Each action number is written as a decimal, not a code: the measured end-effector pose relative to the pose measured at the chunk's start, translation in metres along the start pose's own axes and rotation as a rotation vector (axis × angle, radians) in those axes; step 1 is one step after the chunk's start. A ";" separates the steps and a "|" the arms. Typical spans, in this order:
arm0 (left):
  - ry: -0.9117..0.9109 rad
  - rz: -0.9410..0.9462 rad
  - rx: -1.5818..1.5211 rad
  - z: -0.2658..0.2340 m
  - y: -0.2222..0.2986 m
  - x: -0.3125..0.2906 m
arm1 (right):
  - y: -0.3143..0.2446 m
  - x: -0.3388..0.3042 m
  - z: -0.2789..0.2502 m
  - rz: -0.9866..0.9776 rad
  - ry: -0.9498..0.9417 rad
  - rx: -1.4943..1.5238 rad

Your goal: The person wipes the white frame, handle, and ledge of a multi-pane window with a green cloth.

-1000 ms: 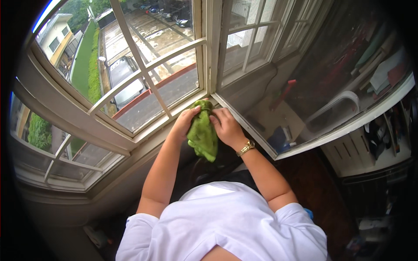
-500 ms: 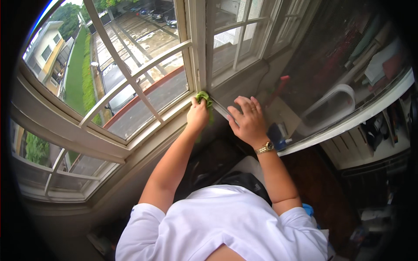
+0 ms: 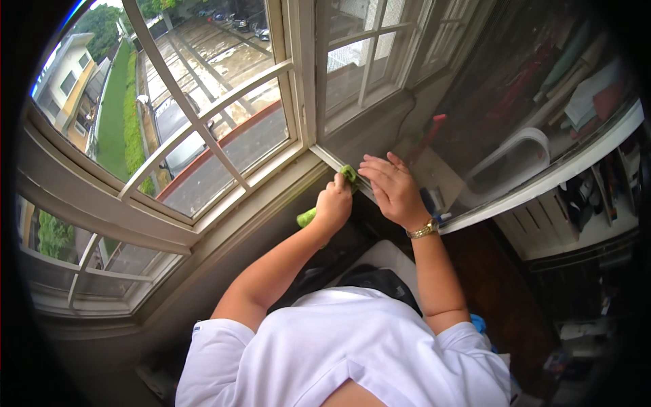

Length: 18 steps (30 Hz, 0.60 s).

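Note:
My left hand (image 3: 333,205) is closed round a green cloth (image 3: 307,217), part of which also sticks out past the fingertips. That part touches the white bottom rail (image 3: 327,157) of the screen or glass panel (image 3: 434,136) on the right, a little out from the window corner. My right hand (image 3: 393,188) is just right of the cloth, with its fingers stretched out and holding nothing. Its fingertips are at the panel's surface; I cannot tell whether they press on it. A gold watch (image 3: 423,229) is on the right wrist.
A white-framed window (image 3: 203,129) with panes stands at the left, above a pale sill (image 3: 271,193). Shelves with stored things (image 3: 576,217) are at the right. A pale seat (image 3: 386,258) with something black on it is in front of my body.
My left hand has moved the cloth from the window corner rightward and nearer along the panel's bottom rail. My right hand has shifted slightly right and nearer, its fingers straighter.

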State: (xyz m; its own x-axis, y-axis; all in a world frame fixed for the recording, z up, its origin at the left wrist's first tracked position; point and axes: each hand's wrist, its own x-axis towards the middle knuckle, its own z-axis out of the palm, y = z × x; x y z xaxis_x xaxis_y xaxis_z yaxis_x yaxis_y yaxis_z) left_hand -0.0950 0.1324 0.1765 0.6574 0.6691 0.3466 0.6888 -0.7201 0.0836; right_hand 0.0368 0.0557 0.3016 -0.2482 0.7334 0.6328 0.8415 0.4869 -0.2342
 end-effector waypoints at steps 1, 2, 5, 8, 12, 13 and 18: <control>0.005 0.029 0.018 0.001 0.003 -0.002 | 0.001 0.001 0.000 -0.001 0.001 -0.001; 0.012 0.058 0.035 0.001 0.006 -0.003 | 0.002 0.002 0.000 0.012 0.041 0.057; -0.015 0.090 -0.012 0.002 0.032 -0.016 | 0.000 0.003 0.000 0.033 0.094 0.117; -0.053 0.168 -0.046 -0.010 0.029 -0.020 | -0.001 0.000 -0.004 0.047 0.083 0.120; -0.068 0.073 -0.068 -0.008 -0.008 -0.018 | -0.008 0.000 -0.008 0.056 0.047 0.223; -0.032 -0.031 -0.046 -0.010 -0.014 -0.014 | -0.011 0.000 -0.009 0.056 0.047 0.216; -0.089 0.009 -0.097 -0.015 0.006 -0.009 | -0.007 -0.003 -0.009 0.088 0.045 0.230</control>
State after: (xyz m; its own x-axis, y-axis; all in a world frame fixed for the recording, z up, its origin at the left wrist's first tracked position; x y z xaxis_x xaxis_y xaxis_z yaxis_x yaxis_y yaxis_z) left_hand -0.1012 0.1194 0.1885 0.6912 0.6728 0.2638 0.6526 -0.7379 0.1719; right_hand 0.0361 0.0453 0.3081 -0.1535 0.7584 0.6335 0.7262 0.5213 -0.4482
